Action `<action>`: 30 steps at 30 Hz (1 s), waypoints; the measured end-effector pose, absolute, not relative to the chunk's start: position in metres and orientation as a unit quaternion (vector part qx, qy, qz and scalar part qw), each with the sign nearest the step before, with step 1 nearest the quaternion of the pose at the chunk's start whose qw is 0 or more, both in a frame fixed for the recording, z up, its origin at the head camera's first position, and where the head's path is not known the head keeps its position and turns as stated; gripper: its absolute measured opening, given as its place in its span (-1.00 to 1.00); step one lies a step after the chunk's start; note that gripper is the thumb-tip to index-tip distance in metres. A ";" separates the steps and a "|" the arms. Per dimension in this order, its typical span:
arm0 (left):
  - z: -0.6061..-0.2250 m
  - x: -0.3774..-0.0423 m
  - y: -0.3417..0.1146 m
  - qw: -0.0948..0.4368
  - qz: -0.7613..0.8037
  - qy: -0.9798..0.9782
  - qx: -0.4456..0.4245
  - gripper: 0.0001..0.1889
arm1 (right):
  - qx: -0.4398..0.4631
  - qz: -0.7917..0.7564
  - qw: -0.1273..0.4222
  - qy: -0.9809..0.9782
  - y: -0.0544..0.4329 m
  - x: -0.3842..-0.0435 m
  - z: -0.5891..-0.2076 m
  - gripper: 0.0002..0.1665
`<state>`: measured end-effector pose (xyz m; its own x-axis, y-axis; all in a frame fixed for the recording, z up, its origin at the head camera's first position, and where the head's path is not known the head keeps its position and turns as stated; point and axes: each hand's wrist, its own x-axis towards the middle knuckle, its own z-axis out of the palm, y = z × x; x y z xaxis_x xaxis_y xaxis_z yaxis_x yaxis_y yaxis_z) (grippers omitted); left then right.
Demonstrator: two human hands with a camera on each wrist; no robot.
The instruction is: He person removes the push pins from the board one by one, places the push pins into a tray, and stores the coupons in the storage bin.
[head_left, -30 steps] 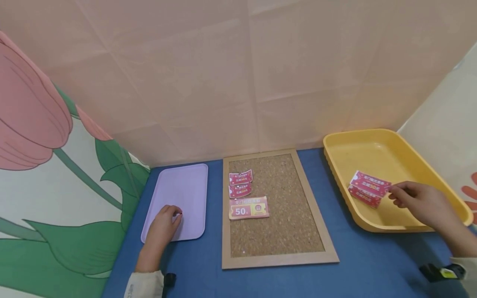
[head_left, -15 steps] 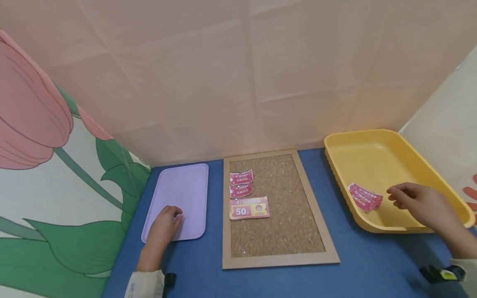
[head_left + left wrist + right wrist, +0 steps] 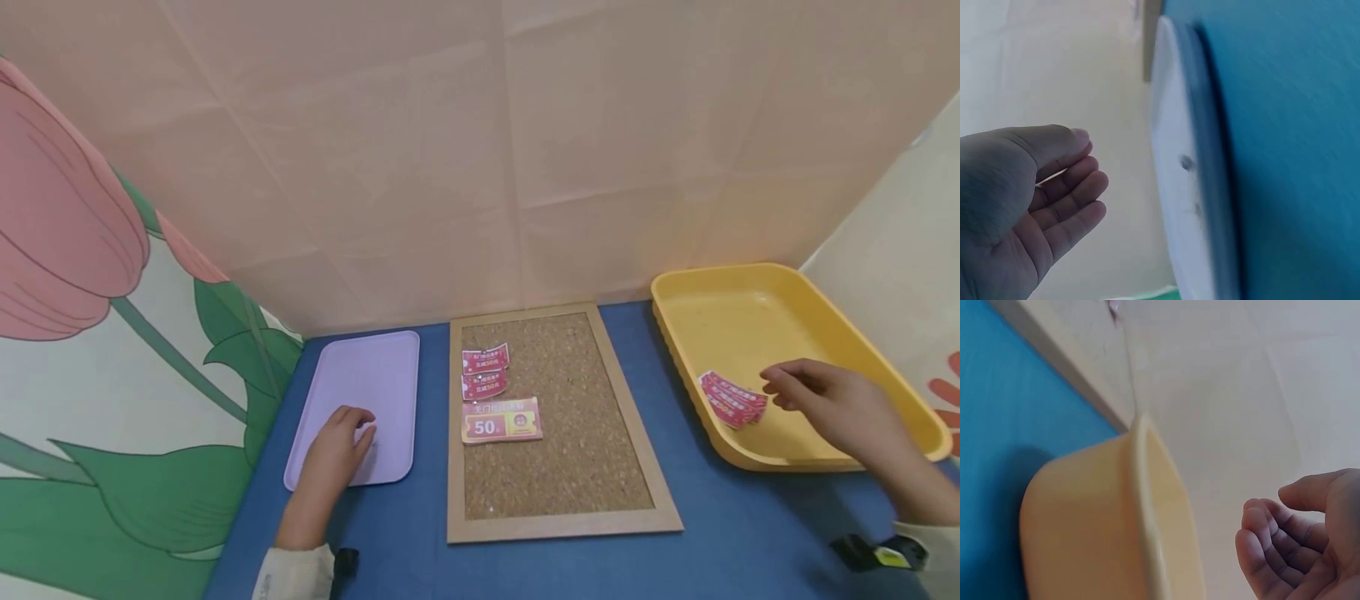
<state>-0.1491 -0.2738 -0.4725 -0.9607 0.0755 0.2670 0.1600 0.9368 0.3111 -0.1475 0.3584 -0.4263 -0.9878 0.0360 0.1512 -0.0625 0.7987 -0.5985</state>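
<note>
My left hand hovers over a lilac tray, fingers loosely bent, with nothing held in it. In the left wrist view, a small dark object lies on that tray, too blurred to identify. My right hand is above the yellow basin, its fingers loosely curled around nothing; the right wrist view shows a gap between thumb and fingertips. Pink coupons lie fanned and overlapping in the basin, just left of the right fingertips.
Between the hands lies a wood-framed cork board. Two small pink coupons are on its upper left, with a larger 50 coupon below them. A blue cloth covers the table; a beige sheet rises behind.
My right hand has let go of the pink coupon, which dropped onto the others in the basin, and then shifted slightly left. My left thumb and fingers have spread apart a little.
</note>
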 end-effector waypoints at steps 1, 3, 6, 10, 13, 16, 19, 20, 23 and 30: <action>-0.470 -0.149 -0.271 0.134 -0.169 -0.974 -0.066 -0.84 | 0.008 0.318 0.079 -0.945 0.355 -0.147 -0.423 -0.52; -0.464 -0.148 -0.263 0.148 -0.173 -0.970 -0.079 -0.83 | 0.009 0.321 0.080 -0.944 0.346 -0.145 -0.417 -0.52; -0.454 -0.149 -0.252 0.163 -0.187 -0.964 -0.100 -0.81 | 0.020 0.332 0.084 -0.939 0.336 -0.144 -0.409 -0.55; -0.444 -0.152 -0.236 0.166 -0.215 -0.955 -0.119 -0.80 | 0.039 0.354 0.099 -0.929 0.322 -0.143 -0.404 -0.61; -0.437 -0.153 -0.223 0.161 -0.230 -0.952 -0.124 -0.78 | 0.047 0.367 0.111 -0.922 0.308 -0.143 -0.403 -0.63; -0.429 -0.155 -0.209 0.151 -0.235 -0.953 -0.121 -0.75 | 0.057 0.379 0.114 -0.916 0.291 -0.144 -0.400 -0.63; -0.423 -0.157 -0.195 0.137 -0.244 -0.953 -0.118 -0.73 | 0.077 0.388 0.109 -0.912 0.271 -0.145 -0.398 -0.61; -0.422 -0.158 -0.191 0.134 -0.245 -0.953 -0.120 -0.72 | 0.085 0.392 0.106 -0.910 0.264 -0.146 -0.398 -0.61; -0.420 -0.161 -0.180 0.127 -0.253 -0.950 -0.132 -0.68 | 0.107 0.411 0.095 -0.900 0.243 -0.146 -0.399 -0.60; -0.418 -0.170 -0.162 0.129 -0.274 -0.935 -0.182 -0.65 | 0.154 0.453 0.077 -0.875 0.207 -0.149 -0.403 -0.55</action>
